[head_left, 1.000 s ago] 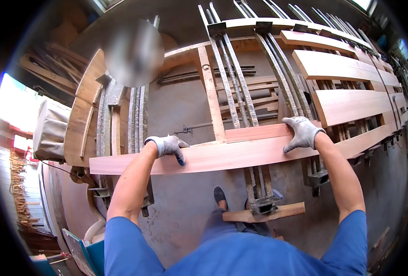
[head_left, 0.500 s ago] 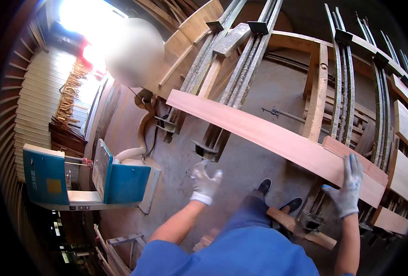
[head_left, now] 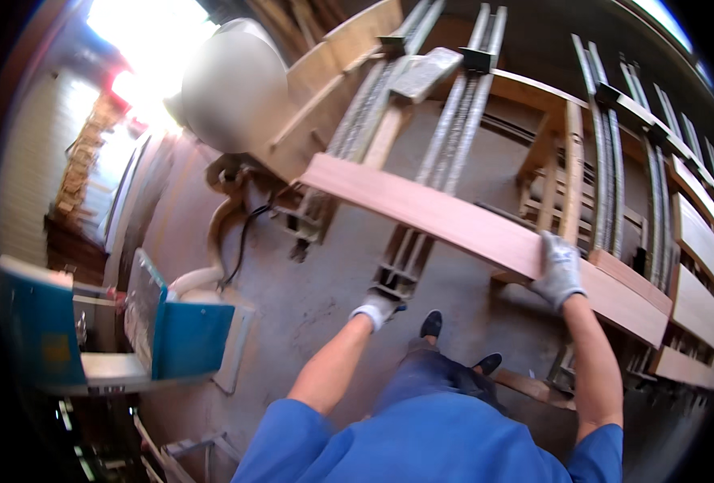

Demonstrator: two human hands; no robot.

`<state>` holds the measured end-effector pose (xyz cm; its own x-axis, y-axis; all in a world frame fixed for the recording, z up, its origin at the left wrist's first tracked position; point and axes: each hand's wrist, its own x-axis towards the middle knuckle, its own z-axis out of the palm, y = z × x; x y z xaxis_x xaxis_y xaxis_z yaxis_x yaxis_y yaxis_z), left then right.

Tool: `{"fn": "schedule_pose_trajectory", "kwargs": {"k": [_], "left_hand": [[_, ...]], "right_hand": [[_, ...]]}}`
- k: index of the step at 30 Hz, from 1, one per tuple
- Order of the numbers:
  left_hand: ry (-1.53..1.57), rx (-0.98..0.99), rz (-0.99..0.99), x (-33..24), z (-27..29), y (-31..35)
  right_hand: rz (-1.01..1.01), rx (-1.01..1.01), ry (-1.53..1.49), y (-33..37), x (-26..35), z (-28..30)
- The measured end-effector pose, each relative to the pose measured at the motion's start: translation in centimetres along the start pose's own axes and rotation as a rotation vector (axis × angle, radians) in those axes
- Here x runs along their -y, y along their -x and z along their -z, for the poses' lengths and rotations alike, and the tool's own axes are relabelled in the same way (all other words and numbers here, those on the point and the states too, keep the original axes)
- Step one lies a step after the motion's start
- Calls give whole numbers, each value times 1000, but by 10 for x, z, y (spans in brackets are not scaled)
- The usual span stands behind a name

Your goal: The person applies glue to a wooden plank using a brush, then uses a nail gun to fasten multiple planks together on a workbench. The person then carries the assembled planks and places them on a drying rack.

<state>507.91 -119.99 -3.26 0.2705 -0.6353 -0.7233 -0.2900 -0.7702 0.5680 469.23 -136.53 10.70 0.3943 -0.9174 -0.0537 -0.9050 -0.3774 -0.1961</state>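
Note:
A long pinkish wooden board [head_left: 429,205] lies slantwise across several metal bar clamps. My right hand [head_left: 560,272], in a pale work glove, grips the board right of its middle, fingers over its face and thumb at the near edge. My left hand [head_left: 379,309], gloved too, is closed at the near end of a metal bar clamp [head_left: 396,278] that passes under the board; the clamp end hides part of its fingers. A shorter pinkish strip [head_left: 632,278] lies against the board's far edge, to the right of my right hand.
More clamps [head_left: 608,169] and pale panels [head_left: 699,245] stand on the right. A grey block [head_left: 427,74] rests among the far clamps. At left are a blue-sided machine [head_left: 192,338] and a flexible hose [head_left: 218,233]. Wood pieces [head_left: 534,388] lie near my feet.
My left hand has gone from open in the air to the clamp's near end. My right hand has shifted left along the board and now grips it. The whole view has shifted slightly.

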Motion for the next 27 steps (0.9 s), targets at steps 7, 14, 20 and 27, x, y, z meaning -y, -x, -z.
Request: {"fn": "schedule_pose_trajectory", "kwargs": {"k": [7, 14, 20, 27], "left_hand": [[-373, 4, -47, 24, -5, 17], [-198, -56, -58, 71, -14, 56], [156, 238, 65, 59, 40, 80], [450, -338, -299, 99, 75, 66]], "right_hand": [[13, -6, -13, 16, -8, -8], [-10, 68, -6, 23, 6, -3], [36, -19, -44, 26, -7, -7], [82, 28, 41, 10, 11, 0]]}}
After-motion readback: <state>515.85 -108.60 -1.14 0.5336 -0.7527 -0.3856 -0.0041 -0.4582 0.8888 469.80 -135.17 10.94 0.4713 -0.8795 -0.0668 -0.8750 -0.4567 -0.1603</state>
